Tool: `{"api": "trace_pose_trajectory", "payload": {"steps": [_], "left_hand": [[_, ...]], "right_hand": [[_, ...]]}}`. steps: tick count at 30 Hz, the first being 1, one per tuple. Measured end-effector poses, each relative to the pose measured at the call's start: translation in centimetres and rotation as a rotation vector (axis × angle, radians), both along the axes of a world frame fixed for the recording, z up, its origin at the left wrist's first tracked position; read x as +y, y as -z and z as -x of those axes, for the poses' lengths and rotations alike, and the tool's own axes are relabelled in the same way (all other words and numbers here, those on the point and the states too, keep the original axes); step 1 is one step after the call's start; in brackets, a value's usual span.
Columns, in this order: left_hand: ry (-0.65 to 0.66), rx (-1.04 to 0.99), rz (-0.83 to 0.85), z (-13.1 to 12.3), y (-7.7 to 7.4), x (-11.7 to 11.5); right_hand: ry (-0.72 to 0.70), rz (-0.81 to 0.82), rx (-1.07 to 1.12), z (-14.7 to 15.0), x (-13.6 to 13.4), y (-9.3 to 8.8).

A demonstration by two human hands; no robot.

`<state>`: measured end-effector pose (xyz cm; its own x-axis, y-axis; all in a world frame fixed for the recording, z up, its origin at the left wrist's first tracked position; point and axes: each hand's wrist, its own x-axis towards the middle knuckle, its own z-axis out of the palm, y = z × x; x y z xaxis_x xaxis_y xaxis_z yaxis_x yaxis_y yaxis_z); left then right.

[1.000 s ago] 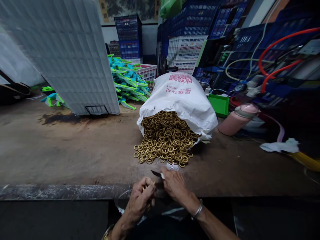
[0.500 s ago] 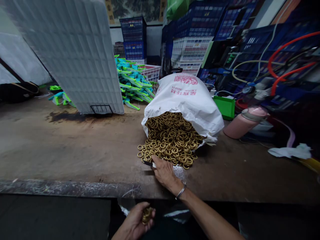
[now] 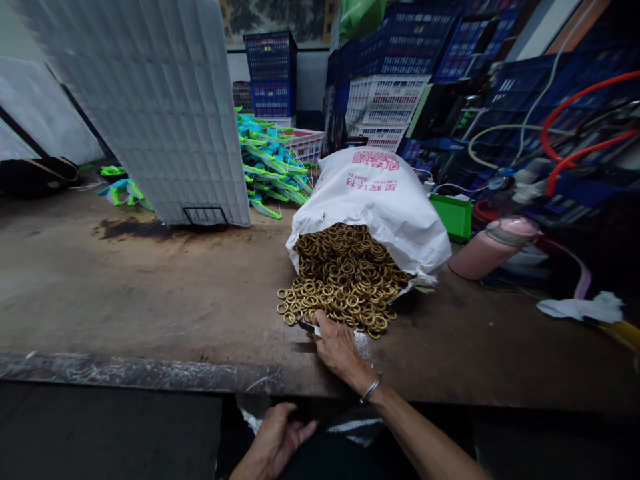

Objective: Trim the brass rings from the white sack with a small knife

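Standing at ten o'clock on the worktop (image 3: pixel 125 293) is a ribbed grey panel (image 3: pixel 165 113), with a pile of green and teal pieces (image 3: pixel 273 160) at eleven; between six and seven, below the worktop's front edge, the left hand (image 3: pixel 280 437) hangs with its thumb parted from loosely bent fingers, and no ring shows in it; half a second ago it cupped a bunch of brass-coloured rings, so that handful has probably been let go, leaving this hand free, though where the rings went is not shown; close to six, the right hand (image 3: pixel 343 353) grips a small knife (image 3: pixel 306 327), its dark blade aimed between nine and ten, much as it was then, at the near edge of the ring heap (image 3: pixel 345 280); whether its fingertips touch a ring I cannot tell; the heap lies about the clock's centre, spilling from the mouth of a white bag (image 3: pixel 373 193) at one; a green tray (image 3: pixel 453 217) and a pink bottle (image 3: pixel 493 250) sit near three.
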<state>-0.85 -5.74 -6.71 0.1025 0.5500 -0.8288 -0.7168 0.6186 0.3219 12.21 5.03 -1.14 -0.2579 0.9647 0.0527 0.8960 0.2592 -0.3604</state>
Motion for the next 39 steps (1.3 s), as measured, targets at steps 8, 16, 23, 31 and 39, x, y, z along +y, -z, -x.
{"api": "trace_pose_trajectory", "payload": {"steps": [8,16,23,31,39], "left_hand": [[0.470,0.181,-0.331,1.0,-3.5,-0.7],[0.363,0.644,-0.588,-0.7,-6.2,2.8],[0.396,0.634,-0.763,-1.8,-6.2,5.0],[0.454,0.808,-0.963,-2.4,-6.6,5.3],[0.572,0.520,-0.708,-2.4,-6.9,5.9]], "right_hand": [[0.022,0.099,0.379,-1.6,-1.7,-0.2],[-0.047,0.162,0.526,-2.3,-3.4,-0.7],[-0.006,0.267,0.714,-2.4,-3.4,-1.2],[0.136,0.557,0.904,-2.5,-3.1,-0.8],[0.114,0.418,0.916,-2.5,-2.9,-1.1]]}}
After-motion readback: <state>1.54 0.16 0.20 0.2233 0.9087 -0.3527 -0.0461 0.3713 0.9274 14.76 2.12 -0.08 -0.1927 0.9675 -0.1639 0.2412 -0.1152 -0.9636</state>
